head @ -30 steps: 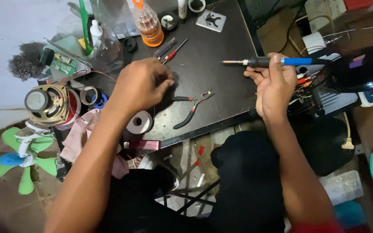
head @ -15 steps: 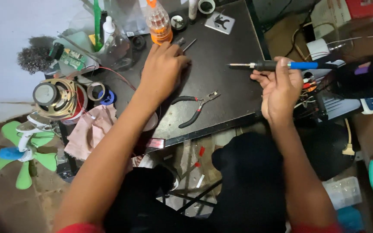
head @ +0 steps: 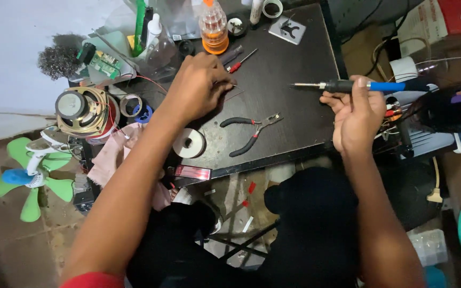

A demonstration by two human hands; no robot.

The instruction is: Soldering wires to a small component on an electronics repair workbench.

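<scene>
The dark table (head: 294,122) takes most of the view, and the person sits at its near edge with both arms over it. On the floor at the left lies a green fan (head: 25,176), and beside the table's left corner sits a round speaker (head: 84,111) with a pink cloth (head: 114,160) under and before it. At the back of the table stand a bottle with orange liquid (head: 213,26) and a green circuit board (head: 104,65). Near the front edge lie a white roll of tape (head: 189,143) and black pliers (head: 251,130), both untouched. A small red screwdriver (head: 241,60) lies behind the left hand.

The right hand (head: 356,114) is raised over the right end of the table. Its fingers are closed around the blue and black handle of a soldering iron (head: 348,85), which is held level with its metal tip pointing left, in the air and well apart from anything.

The left hand (head: 198,88) rests on the table near the middle. Its fingers are curled and pinched on a thin wire (head: 233,92), which comes out a little to the right of the fingertips and lies on the table surface.

I judge that the work is at an early or middle point: the iron is ready in the hand and the wire is being held, but the tip does not touch the wire yet, so the joining itself is not done. I cannot tell if any joint on the wire is already finished, because the fingers hide it.
</scene>
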